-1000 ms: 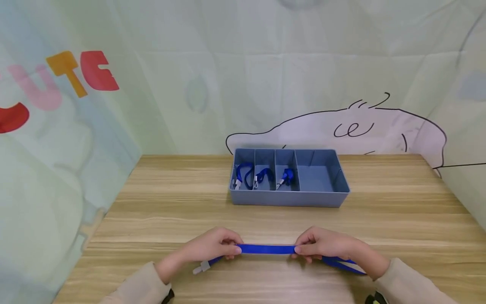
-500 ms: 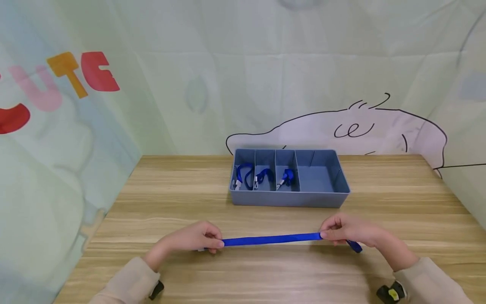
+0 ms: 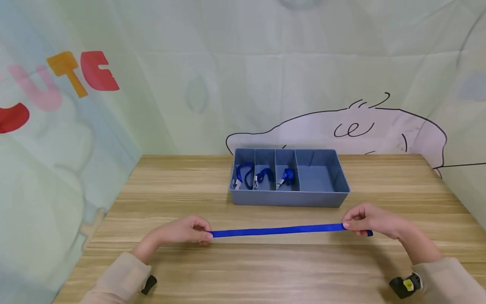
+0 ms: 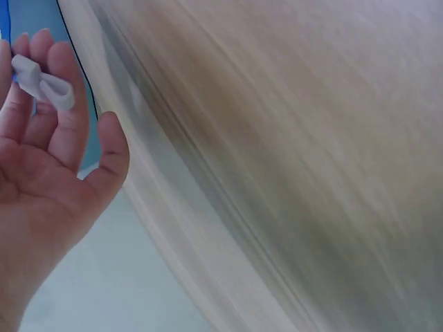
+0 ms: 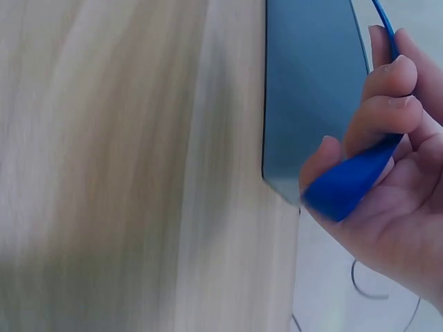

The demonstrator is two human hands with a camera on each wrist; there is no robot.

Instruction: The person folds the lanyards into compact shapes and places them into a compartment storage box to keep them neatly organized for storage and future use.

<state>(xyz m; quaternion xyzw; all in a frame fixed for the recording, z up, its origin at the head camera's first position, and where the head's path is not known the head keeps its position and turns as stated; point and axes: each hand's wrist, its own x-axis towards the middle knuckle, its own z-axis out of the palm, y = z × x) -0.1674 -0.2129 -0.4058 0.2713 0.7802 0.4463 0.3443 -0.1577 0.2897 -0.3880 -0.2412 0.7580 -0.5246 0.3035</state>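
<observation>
A blue lanyard (image 3: 277,230) is stretched nearly level above the table, its right end slightly higher in the head view. My left hand (image 3: 188,230) pinches it near one end, where a pale grey clip (image 4: 43,81) lies against the fingers in the left wrist view. With thumb and fingertips, my right hand (image 3: 373,220) pinches the other end. A loop of the blue strap (image 5: 356,176) hangs across the right palm in the right wrist view. Beyond the strap stands a blue-grey divided box (image 3: 288,199).
Coiled blue lanyards with light clips lie in the box's three narrow compartments, one coil (image 3: 288,175) in the third. Its wide right compartment (image 3: 316,175) shows a bare floor. The wooden table (image 3: 171,190) meets a printed cloth backdrop (image 3: 182,105) behind.
Both hands have moved apart and slightly away from me, drawing a longer stretch of lanyard out between them. The clip has gone out of sight behind the left hand in the head view.
</observation>
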